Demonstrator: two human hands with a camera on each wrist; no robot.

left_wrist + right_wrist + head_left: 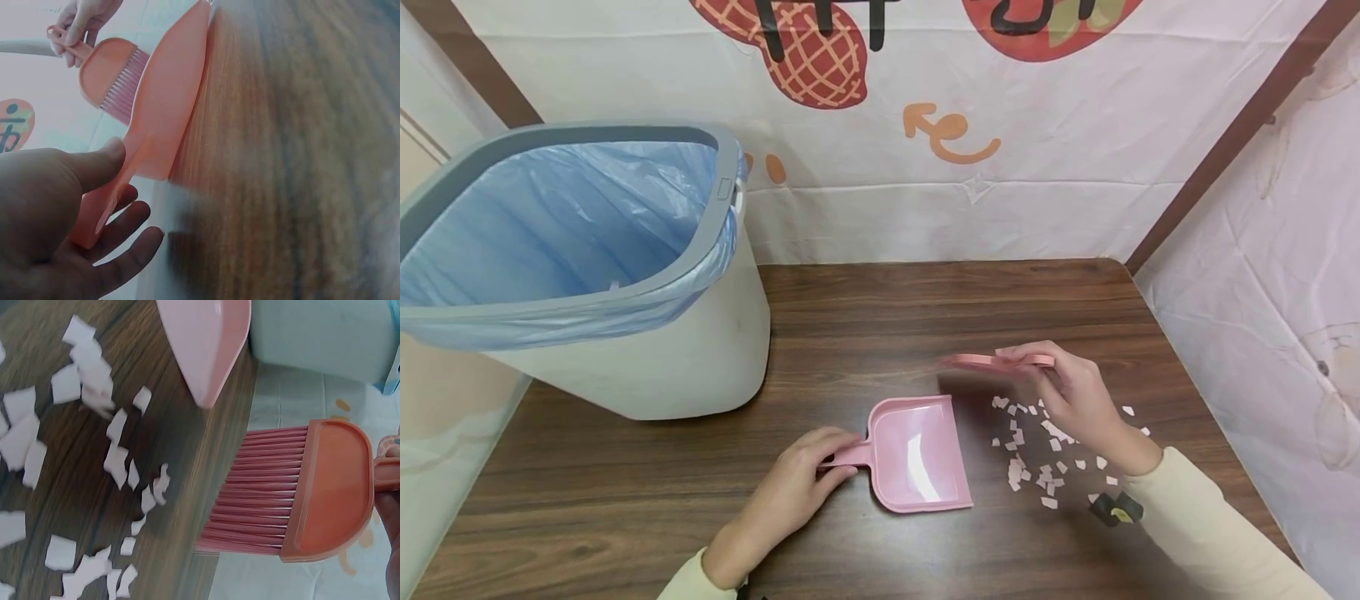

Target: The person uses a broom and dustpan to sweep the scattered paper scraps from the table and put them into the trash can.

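A pink dustpan (917, 454) lies on the wooden table with its wide lip facing right. My left hand (805, 467) holds its handle between thumb and fingers, as the left wrist view also shows. Above the table to the right, my right hand (1075, 392) grips the handle of a small pink brush (331, 494). The brush's bristles (259, 494) point down at the tabletop in the right wrist view. Scattered white paper scraps (1015, 471) lie right of the dustpan, partly hidden under the right hand and forearm.
A grey-white trash bin (700, 358) lined with a blue bag (587, 225) stands at the back left of the wooden table (850, 333). A printed white cloth (865, 217) hangs behind the table, and another cloth (1262, 275) hangs along its right side.
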